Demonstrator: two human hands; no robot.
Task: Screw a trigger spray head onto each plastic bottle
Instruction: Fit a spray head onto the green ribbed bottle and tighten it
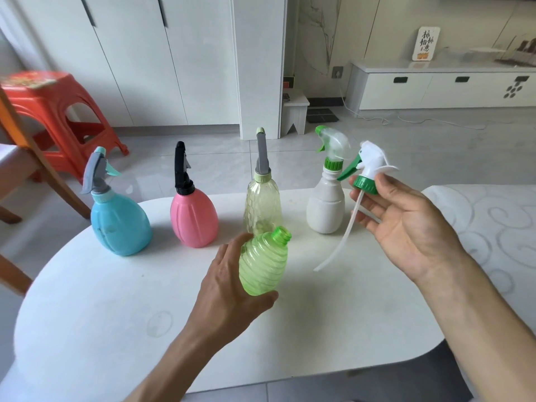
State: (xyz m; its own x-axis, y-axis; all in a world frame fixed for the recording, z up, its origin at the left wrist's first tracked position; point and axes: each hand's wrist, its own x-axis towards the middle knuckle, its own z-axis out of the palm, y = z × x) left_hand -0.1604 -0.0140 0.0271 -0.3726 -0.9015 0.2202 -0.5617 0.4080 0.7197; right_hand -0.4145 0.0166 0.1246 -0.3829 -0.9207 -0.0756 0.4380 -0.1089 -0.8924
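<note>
My left hand (pixel 229 288) grips a ribbed green translucent bottle (pixel 264 262), lifted off the white table (pixel 116 329) and tilted so its open threaded neck points up and to the right. To its right and higher, my right hand (pixel 406 224) holds a white trigger spray head (pixel 368 166) by its green collar, green lever facing left. The head's long white dip tube (pixel 342 236) hangs down and to the left, its tip apart from the bottle.
Along the table's far edge stand a blue bottle (pixel 119 221), a pink bottle (pixel 194 219), a pale yellow bottle (pixel 262 207) and a white bottle (pixel 326 204), each wearing a spray head. An orange stool (pixel 55 117) and wooden chair legs stand at left; a patterned cushion (pixel 493 227) lies at right.
</note>
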